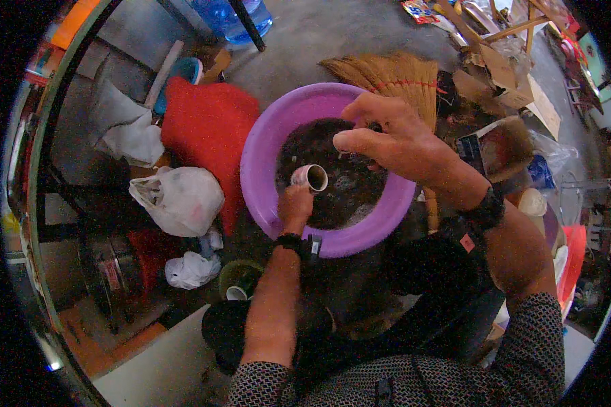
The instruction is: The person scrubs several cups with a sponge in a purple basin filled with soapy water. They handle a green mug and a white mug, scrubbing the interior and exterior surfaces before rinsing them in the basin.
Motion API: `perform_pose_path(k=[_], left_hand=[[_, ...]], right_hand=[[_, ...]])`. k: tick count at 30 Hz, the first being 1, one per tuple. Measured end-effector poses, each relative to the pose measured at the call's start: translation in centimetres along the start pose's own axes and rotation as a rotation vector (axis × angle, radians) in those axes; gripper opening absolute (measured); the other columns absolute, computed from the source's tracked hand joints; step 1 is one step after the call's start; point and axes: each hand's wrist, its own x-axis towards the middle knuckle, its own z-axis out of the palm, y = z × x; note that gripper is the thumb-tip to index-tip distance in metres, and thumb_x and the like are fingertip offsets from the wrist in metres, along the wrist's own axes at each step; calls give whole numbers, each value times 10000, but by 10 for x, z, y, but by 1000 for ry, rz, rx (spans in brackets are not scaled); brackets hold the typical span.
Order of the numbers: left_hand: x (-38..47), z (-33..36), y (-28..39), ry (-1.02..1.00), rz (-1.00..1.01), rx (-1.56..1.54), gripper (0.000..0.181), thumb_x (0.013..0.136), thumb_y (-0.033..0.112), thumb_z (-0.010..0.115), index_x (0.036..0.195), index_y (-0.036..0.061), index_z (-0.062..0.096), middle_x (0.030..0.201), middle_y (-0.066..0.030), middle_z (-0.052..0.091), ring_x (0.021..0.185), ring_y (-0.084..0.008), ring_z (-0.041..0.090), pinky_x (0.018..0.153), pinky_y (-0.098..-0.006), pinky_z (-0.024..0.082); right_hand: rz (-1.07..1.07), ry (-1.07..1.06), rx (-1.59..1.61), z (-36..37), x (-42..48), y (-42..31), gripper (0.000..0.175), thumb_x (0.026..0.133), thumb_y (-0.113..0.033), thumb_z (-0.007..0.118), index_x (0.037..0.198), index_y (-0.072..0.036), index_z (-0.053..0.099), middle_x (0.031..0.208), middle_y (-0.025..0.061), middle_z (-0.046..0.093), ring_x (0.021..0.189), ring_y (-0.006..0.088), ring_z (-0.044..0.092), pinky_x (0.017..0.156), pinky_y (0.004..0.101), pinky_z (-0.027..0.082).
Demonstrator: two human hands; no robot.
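Note:
A purple plastic basin stands before me on the floor, holding dark water with some foam and small bits. My left hand grips a small patterned cup inside the basin's outline. The cup is tilted, its mouth facing up and to the right; its inside looks brownish. Above the basin's right side, my right hand is raised with thumb and forefinger apart. Nothing shows between those two fingers; the other fingers are partly hidden. A drop seems to hang below the thumb.
Behind the basin lies a straw broom. Red cloth and a tied white plastic bag are on the left. Near my knee, a green container holds a white cup. Cardboard boxes clutter the right.

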Motion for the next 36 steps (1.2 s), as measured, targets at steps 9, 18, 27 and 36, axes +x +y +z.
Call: perform_pose_path(k=[9,18,27,36], left_hand=[[-7,-43,27,184,94,354,251,1027,301,639,1010,84,763,1009,-251,729,901,-468,731,755,-597,579],[-16,-105,57,460,624,498,211,997,279,713,1032,71,699,1042,-217,657,931,-422,684,746,-544,568],[-65,-174,97,678,759,514,202,952,250,750,896,76,662,937,-166,589,841,-377,616,668,-503,502],[-98,-206,118,900,832,391,267,886,228,811,809,90,596,868,-143,523,795,-380,583,621,-498,454]], right_hand=[[-173,107,-24,0,3,9,504,845,-456,832,1045,-3,740,981,196,725,926,355,717,830,458,563],[-269,119,-65,-4,-2,23,458,866,-423,831,1066,-21,744,1138,184,712,1106,380,677,948,484,547],[-230,83,-117,-11,-5,33,497,909,-354,848,1229,-2,707,1219,160,699,1148,299,677,980,418,571],[-259,140,-67,-2,-2,37,537,874,-473,843,1119,-10,723,1070,158,701,1012,303,688,876,437,560]])
